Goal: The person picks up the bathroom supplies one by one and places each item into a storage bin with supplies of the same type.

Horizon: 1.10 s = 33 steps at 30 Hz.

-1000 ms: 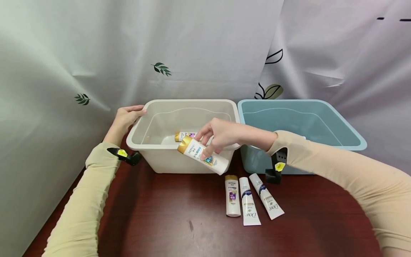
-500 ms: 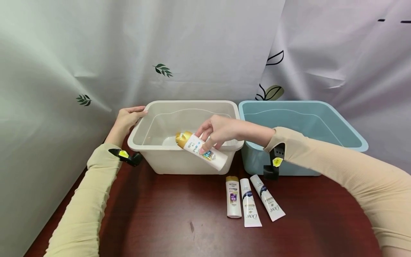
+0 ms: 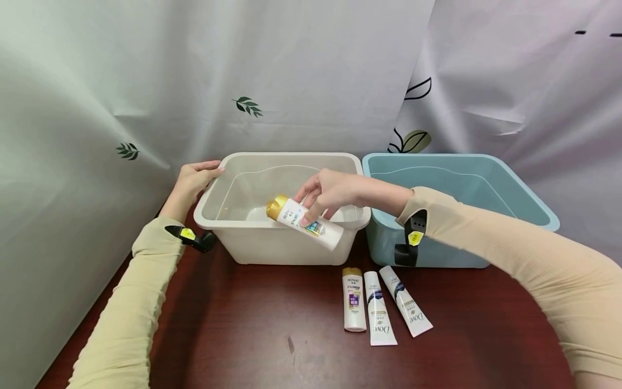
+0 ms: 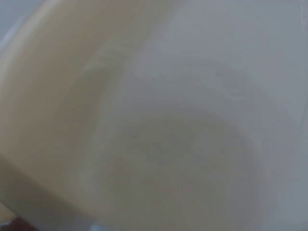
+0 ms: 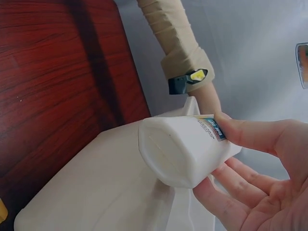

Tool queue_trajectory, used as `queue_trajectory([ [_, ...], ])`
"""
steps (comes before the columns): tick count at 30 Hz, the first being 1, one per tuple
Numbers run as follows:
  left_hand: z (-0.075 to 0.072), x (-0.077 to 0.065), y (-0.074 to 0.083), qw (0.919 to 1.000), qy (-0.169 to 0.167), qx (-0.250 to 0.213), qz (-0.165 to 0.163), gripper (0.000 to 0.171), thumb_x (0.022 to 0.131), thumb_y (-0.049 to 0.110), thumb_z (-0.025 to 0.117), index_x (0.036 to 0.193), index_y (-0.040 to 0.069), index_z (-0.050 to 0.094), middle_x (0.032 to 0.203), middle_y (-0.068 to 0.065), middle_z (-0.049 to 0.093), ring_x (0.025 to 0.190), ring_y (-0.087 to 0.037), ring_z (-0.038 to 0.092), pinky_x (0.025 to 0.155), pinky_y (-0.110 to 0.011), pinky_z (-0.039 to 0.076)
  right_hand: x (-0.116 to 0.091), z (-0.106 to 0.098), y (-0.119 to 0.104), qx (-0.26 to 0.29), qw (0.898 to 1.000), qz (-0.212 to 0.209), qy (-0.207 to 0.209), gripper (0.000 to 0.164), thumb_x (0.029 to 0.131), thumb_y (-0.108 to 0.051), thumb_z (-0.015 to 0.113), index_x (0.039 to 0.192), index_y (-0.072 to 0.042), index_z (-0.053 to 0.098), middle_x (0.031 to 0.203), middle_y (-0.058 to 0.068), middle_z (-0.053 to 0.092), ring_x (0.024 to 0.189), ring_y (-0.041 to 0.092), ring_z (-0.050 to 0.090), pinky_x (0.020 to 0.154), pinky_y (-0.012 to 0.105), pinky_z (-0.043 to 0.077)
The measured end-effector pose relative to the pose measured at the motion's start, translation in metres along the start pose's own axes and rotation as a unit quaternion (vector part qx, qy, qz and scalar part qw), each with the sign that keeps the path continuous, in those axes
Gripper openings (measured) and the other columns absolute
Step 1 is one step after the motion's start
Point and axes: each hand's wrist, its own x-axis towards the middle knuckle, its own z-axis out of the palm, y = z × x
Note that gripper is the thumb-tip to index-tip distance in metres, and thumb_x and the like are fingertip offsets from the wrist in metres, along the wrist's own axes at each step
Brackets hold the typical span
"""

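Pinching a white bottle (image 3: 293,214) between thumb and fingers, the right hand (image 3: 328,192) is reaching across from its own side; the bottle tilts, gold cap up and to the left, pale base down to the right, and it appears over the front rim of the cream bin (image 3: 277,243); whether it touches that rim I cannot tell! From the right wrist we look almost straight at the base; the thumb presses the label side, the fingers curl beneath, the hand closed only as far as the bottle's width allows; over on the other side, the left hand (image 3: 191,181) rests at the bin's left rim, thumb and one finger showing at the edge; the remaining fingers are hidden, so I cannot tell how tightly, if at all, it grips; its own wrist view gives just a blurred, pale surface up close.

Down on the bench (image 3: 252,313), in front of the bins, we have a second gold-capped bottle (image 3: 353,302) with a purple label, lying flat; just beside it, a Dove tube (image 3: 379,310); next along, a slanting second tube (image 3: 407,302), also marked Dove; beside the cream bin stands a blue bin (image 3: 430,173), rims close together; behind everything, a pale curtain (image 3: 291,70) printed with leaves.
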Motion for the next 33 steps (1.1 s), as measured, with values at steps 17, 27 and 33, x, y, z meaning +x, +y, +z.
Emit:
queue_trajectory([
  [17, 0.0, -0.003, 0.001, 1.0, 0.005, -0.001, 0.008, 0.054, 0.094, 0.03, 0.06, 0.142, 0.009, 0.048, 0.14, -0.014, 0.052, 0.084, 0.0, 0.053, 0.065, -0.01, 0.046, 0.009, -0.007, -0.004, 0.008, 1.0, 0.009, -0.004, 0.046, 0.077, -0.014, 0.079, 0.121, -0.01, 0.064, 0.107, 0.006, 0.072, 0.087, 0.012, 0.066, 0.074, 0.03, 0.057],
  [27, 0.001, -0.004, -0.002, 1.0, 0.004, 0.003, 0.003, 0.055, 0.094, 0.032, 0.06, 0.142, 0.008, 0.047, 0.146, -0.017, 0.046, 0.102, -0.01, 0.056, 0.071, -0.012, 0.048, 0.013, -0.008, -0.007, 0.006, 1.0, 0.01, -0.012, 0.046, 0.077, -0.014, 0.08, 0.12, -0.011, 0.064, 0.106, 0.005, 0.072, 0.088, 0.012, 0.066, 0.072, 0.029, 0.057],
  [33, 0.002, -0.004, -0.001, 0.9999, 0.009, 0.005, 0.004, 0.054, 0.095, 0.03, 0.059, 0.142, 0.008, 0.047, 0.147, -0.016, 0.044, 0.121, -0.022, 0.052, 0.098, -0.031, 0.049, 0.015, -0.011, -0.007, -0.002, 1.0, 0.006, -0.011, 0.045, 0.078, -0.014, 0.079, 0.12, -0.011, 0.065, 0.105, 0.005, 0.072, 0.086, 0.012, 0.065, 0.072, 0.028, 0.056],
])
